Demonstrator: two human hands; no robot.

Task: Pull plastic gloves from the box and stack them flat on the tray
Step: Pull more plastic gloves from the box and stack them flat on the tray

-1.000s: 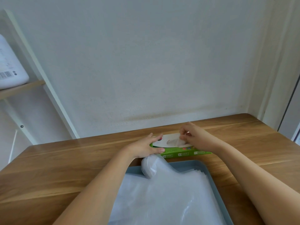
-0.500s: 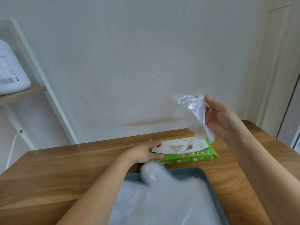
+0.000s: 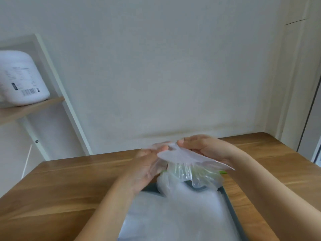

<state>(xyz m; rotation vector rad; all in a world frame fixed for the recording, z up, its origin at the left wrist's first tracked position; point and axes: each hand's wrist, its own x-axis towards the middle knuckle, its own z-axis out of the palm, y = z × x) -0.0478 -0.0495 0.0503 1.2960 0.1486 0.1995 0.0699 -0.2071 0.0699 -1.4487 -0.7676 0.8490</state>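
Head-worn camera faces forward and down, close over table (image 3: 69,188).

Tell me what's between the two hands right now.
Head view: a clear plastic glove, held by left hand and right hand, spans between them.

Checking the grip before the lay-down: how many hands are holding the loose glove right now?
2. The left hand pinches the glove at its left edge; the right hand grips its right side. Both are above the tray's far end.
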